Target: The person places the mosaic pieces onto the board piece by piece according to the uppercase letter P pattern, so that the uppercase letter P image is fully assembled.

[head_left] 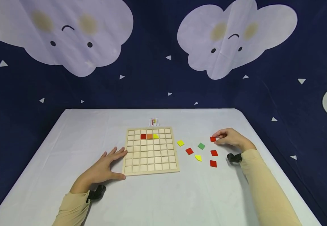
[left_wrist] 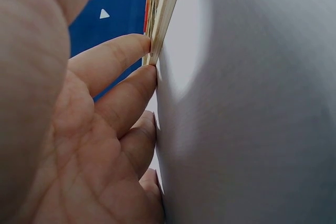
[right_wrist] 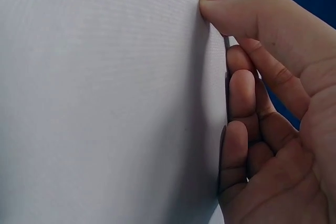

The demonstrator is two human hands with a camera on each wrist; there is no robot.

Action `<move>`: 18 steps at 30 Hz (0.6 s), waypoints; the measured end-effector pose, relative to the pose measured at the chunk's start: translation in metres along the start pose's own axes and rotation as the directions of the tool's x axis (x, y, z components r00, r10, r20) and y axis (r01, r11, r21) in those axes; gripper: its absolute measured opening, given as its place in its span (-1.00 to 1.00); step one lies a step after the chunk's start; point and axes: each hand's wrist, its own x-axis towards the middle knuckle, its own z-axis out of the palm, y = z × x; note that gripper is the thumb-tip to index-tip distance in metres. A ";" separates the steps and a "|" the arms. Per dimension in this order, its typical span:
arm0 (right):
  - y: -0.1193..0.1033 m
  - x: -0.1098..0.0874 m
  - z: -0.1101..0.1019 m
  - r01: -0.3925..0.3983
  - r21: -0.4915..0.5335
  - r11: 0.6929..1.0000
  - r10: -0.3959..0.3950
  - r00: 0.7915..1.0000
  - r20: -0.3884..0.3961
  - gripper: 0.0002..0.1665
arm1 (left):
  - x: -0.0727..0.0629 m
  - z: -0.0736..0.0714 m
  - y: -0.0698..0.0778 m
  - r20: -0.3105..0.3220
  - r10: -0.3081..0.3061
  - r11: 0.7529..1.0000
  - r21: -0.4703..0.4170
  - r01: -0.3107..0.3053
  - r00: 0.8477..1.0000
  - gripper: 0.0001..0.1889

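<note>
Beige sleeve at far left. Left hand spread, fingers fairly straight, gripping nothing; fingertips touch the left rim of the wooden grid board, thumb at its near left corner. One row of the board holds a red tile, an orange tile and a yellow piece, side by side. Small pattern card just beyond the far edge.

Right of the board, loose pieces: yellow square, turned red square, yellow quarter-round, green square, then two spare red squares.

Right hand: thumb and forefinger pinch the far red square, which lies at the fingertips, on the hand's left. Roughly equal-sided, so no long axis to mind; sides run about with the board's. Lifted or resting: cannot tell. Right hand clearly the nearer; left is across the board. From this pinch the board lies well to the left, scattered pieces mostly between.

Surface: white table covering. Room: navy backdrop, printed clouds left and right.
</note>
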 end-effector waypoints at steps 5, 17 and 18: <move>-0.002 -0.001 0.002 0.004 -0.046 0.999 -0.006 1.000 -0.031 -0.57 | 0.001 -0.001 0.000 0.009 -0.004 1.000 0.003 0.004 1.000 0.11; -0.011 0.001 0.004 0.011 -0.065 0.998 -0.014 0.999 -0.041 -0.62 | 0.002 -0.003 0.001 0.012 0.004 1.000 -0.004 -0.004 1.000 0.11; -0.013 0.000 0.002 0.010 -0.063 0.998 -0.013 0.999 -0.048 -0.61 | 0.003 -0.003 0.001 0.012 0.008 1.000 -0.003 -0.008 1.000 0.11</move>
